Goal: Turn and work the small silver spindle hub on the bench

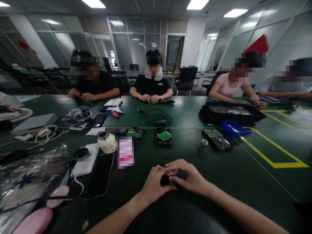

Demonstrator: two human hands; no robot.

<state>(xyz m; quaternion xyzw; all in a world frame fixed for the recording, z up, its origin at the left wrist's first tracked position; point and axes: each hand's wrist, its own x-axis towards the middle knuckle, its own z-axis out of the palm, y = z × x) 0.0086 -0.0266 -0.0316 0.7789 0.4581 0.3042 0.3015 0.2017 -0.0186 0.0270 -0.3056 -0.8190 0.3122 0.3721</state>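
Observation:
My left hand and my right hand meet over the green table close to its near edge. Both have their fingers curled round a small dark object with a shiny metal part; I cannot make out what it is. The fingertips of both hands touch it from either side. Farther out on the table lie a hard drive with a green circuit board and another opened drive.
A black phone, a white charger, a small white jar and plastic bags lie at my left. A blue tray, a small metal cylinder and yellow floor-tape lines are right. Several people sit across the table.

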